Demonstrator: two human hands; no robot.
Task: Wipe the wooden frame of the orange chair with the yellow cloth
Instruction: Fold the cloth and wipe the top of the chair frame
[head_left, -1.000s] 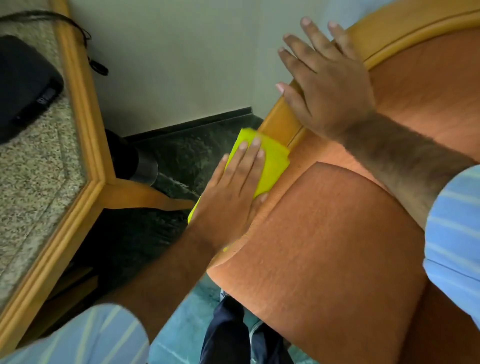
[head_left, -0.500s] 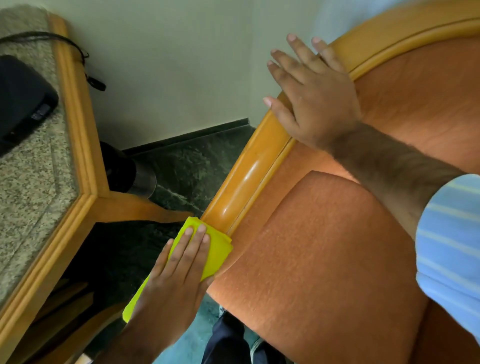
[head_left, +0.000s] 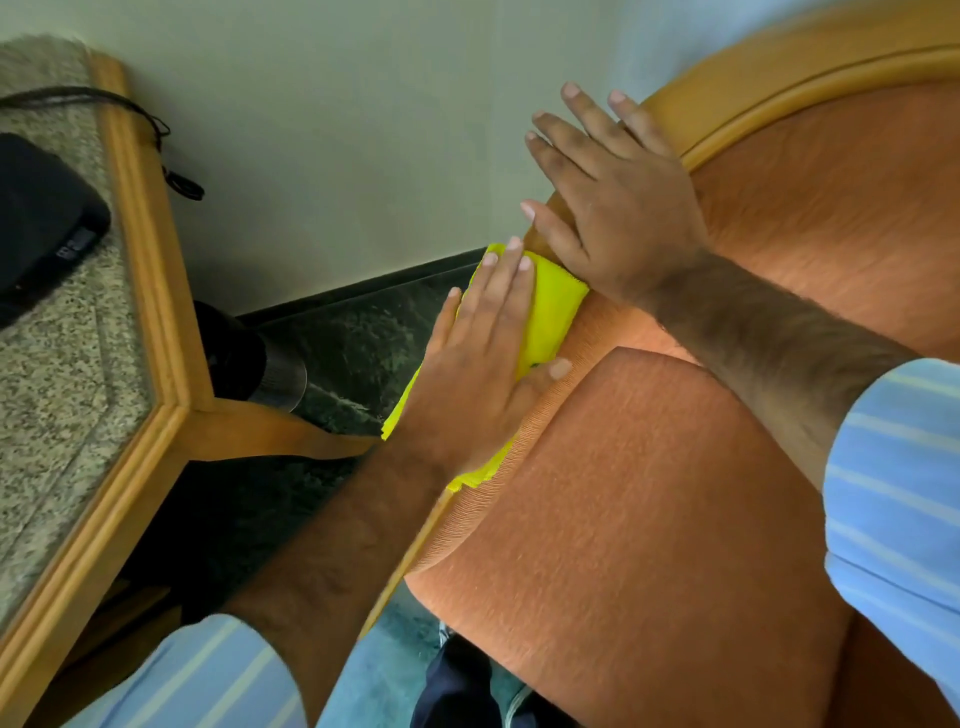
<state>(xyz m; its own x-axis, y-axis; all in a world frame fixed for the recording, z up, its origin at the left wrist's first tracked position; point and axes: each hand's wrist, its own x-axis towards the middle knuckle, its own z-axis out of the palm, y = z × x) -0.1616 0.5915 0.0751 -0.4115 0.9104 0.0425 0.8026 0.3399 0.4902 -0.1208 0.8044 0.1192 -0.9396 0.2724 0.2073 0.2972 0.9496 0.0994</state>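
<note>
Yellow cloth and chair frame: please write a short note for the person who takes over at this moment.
Left hand: flat, pressing the yellow cloth onto the wooden frame of the orange chair, at the arm rail.
Right hand: open, resting on the frame just above the cloth, steadying the chair.
Done: cannot be judged from this view.
Left: probably the curved top rail under and beyond the right hand; move that hand first.

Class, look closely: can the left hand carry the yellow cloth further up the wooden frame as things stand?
Probably not: the right hand rests on the wooden frame directly above the yellow cloth, blocking the left hand.
</note>
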